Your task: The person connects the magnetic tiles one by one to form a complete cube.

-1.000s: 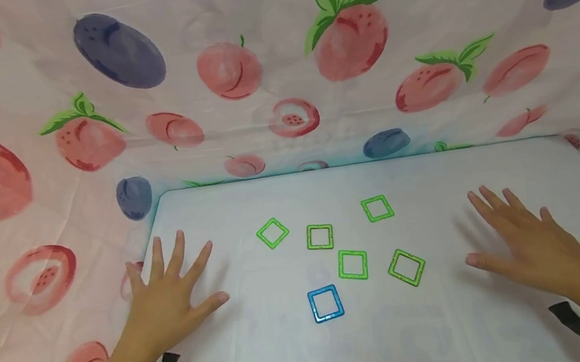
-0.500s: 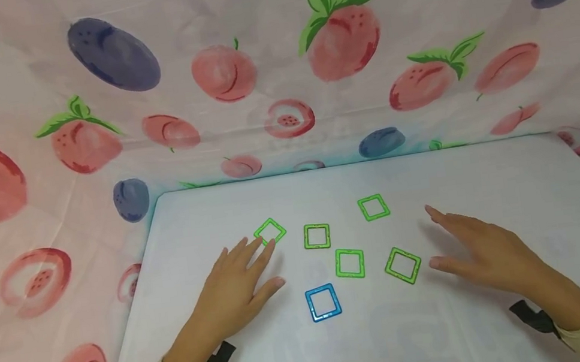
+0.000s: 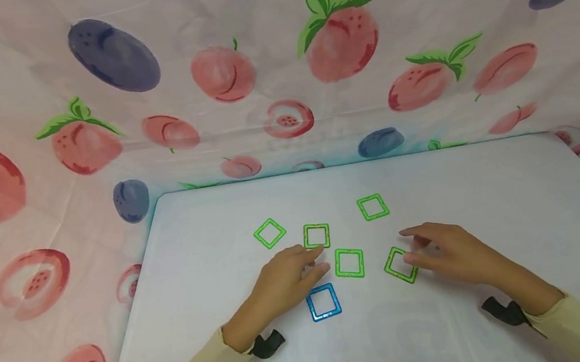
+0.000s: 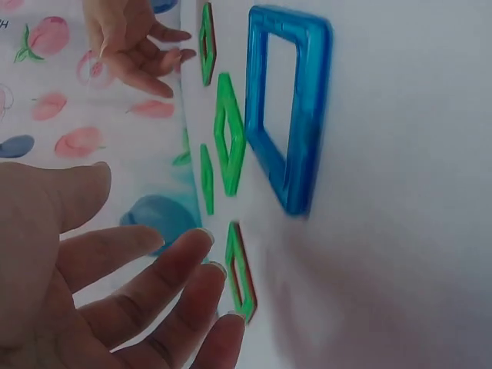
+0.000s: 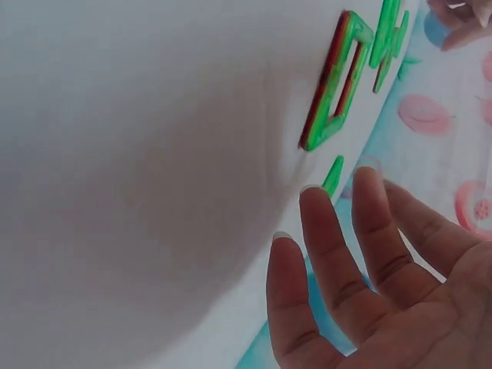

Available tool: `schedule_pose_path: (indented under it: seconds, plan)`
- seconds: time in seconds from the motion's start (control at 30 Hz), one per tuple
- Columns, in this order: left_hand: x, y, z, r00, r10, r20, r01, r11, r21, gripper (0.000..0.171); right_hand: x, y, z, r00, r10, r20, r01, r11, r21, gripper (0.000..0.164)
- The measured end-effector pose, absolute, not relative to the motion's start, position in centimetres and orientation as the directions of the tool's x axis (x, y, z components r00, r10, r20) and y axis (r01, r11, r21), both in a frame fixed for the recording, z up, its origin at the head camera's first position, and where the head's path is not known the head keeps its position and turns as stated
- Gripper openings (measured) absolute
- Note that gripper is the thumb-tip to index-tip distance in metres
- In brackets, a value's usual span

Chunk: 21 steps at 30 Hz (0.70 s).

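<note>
On the white table (image 3: 486, 187), head view: six hollow squares lying flat, five green, one blue. Left hand (image 3: 283, 279) over the gap between the blue square (image 3: 327, 317) and a green square (image 3: 315, 225), thumb and forefinger parted, nothing gripped. Right hand (image 3: 453, 252) loosely bent, unladen; thumb overlaps the rightmost green square (image 3: 399, 277). Contact: cannot tell.

Left wrist view: fingers loosely spread, no load. Blue square nearest the lens, glossy, with chunky rails. Probably light, stiff plastic, a bit slick; unlikely to break in ordinary handling. Best hold, I judge: thumb and fingertip on opposite outer edges, or one rail pinched through the hollow.

Right wrist view: fingers apart, nothing between them; thumb not shown. Nearest green square has a red underside. Thin and flat, so likely awkward to get a nail under.
</note>
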<state>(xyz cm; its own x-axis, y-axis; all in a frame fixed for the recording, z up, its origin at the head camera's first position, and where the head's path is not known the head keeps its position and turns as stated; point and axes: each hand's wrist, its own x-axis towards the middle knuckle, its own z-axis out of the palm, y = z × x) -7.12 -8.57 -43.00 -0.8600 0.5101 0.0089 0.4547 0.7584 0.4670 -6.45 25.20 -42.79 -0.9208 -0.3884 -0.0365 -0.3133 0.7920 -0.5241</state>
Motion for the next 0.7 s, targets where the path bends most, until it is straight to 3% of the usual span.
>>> schedule_pose_path:
  seconds: [0.23,0.47,0.7]
  plan:
    - [-8.5,-6.7,-44.4,-0.858,0.513,-0.028,0.399,0.699,0.593,0.045,-7.5,24.3,-43.6,-0.916,-0.397,-0.063,-0.301,0.782,-0.545,0.045]
    - [-9.2,-5.3,-45.3,-0.874,0.484,-0.053,0.353,0.705,0.615,0.039,-8.3,23.9,-44.2,-0.906,-0.366,-0.212,-0.213,0.828,-0.518,0.033]
    - [-9.1,-4.6,-45.2,-0.889,0.444,-0.107,0.295,0.737,0.608,0.042,-8.7,23.8,-44.6,-0.904,-0.362,-0.229,-0.204,0.834,-0.513,0.02]
